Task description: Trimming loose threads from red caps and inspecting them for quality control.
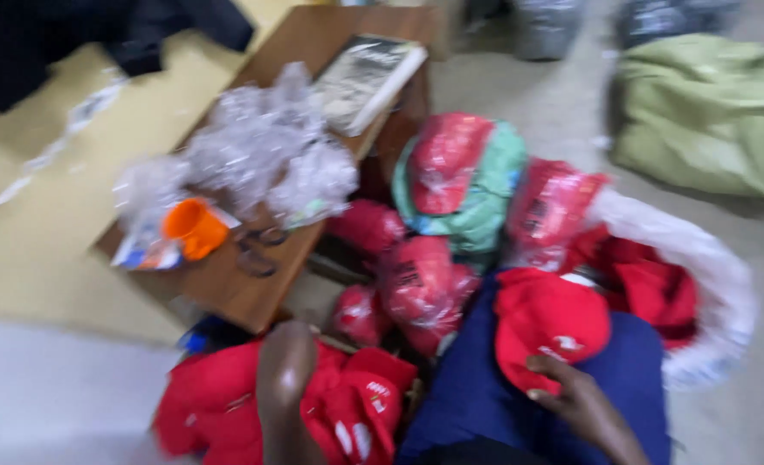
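The view is blurred. My right hand (pixel 575 398) lies on my lap, which is covered in blue cloth (pixel 476 387), and its fingers grip the lower edge of a red cap (pixel 547 320). My left hand (pixel 284 366) reaches down onto a pile of red caps (pixel 218 405) with white print at the lower left. The fingers are hidden, so I cannot tell whether they hold anything.
A low wooden table (pixel 235 288) carries crumpled clear plastic bags (pixel 266 151), an orange cup (pixel 194 228), scissors (pixel 257 250) and a book (pixel 366 79). Bagged red caps (pixel 420 284) lie on the floor. At the right are a white sack (pixel 713 275) of red caps and a green sack (pixel 709 112).
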